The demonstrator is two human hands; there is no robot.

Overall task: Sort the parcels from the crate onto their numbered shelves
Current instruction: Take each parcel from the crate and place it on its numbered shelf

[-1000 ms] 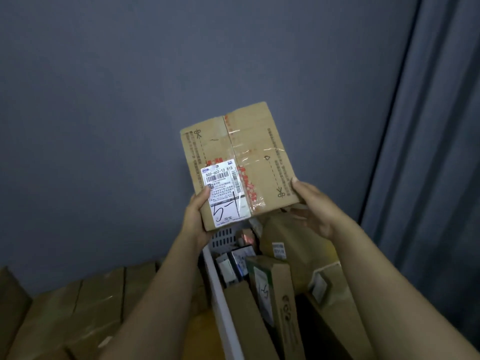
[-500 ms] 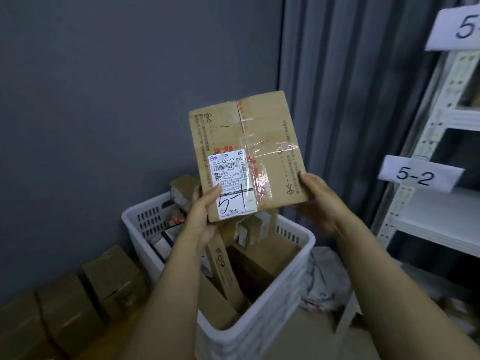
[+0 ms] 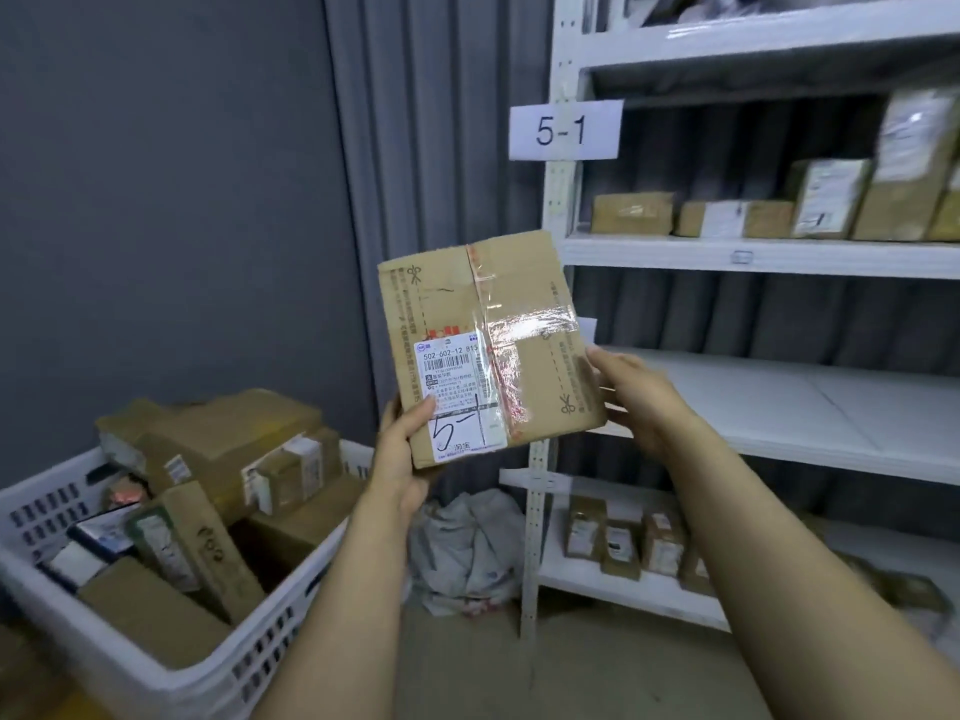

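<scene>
Gripping the parcel (image 3: 483,309) by its lower edges, the left hand (image 3: 402,454) and right hand (image 3: 639,402) are now facing the 5-1 sign (image 3: 565,129), newly in full view; the crate (image 3: 156,678) is sitting lower left, with a bare shelf (image 3: 779,402) lying open behind.

The box (image 3: 488,345) is matt brown cardboard, crossed by glossy clear tape (image 3: 530,324), with a white paper label (image 3: 457,397). The crate (image 3: 171,678) is white perforated plastic. The shelves (image 3: 769,257) look like white-painted metal.

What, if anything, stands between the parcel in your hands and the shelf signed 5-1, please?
Nothing visible. The left hand and right hand hold the brown cardboard parcel in open air before the white metal shelf with the white paper 5-1 sign; small brown boxes line it.
</scene>
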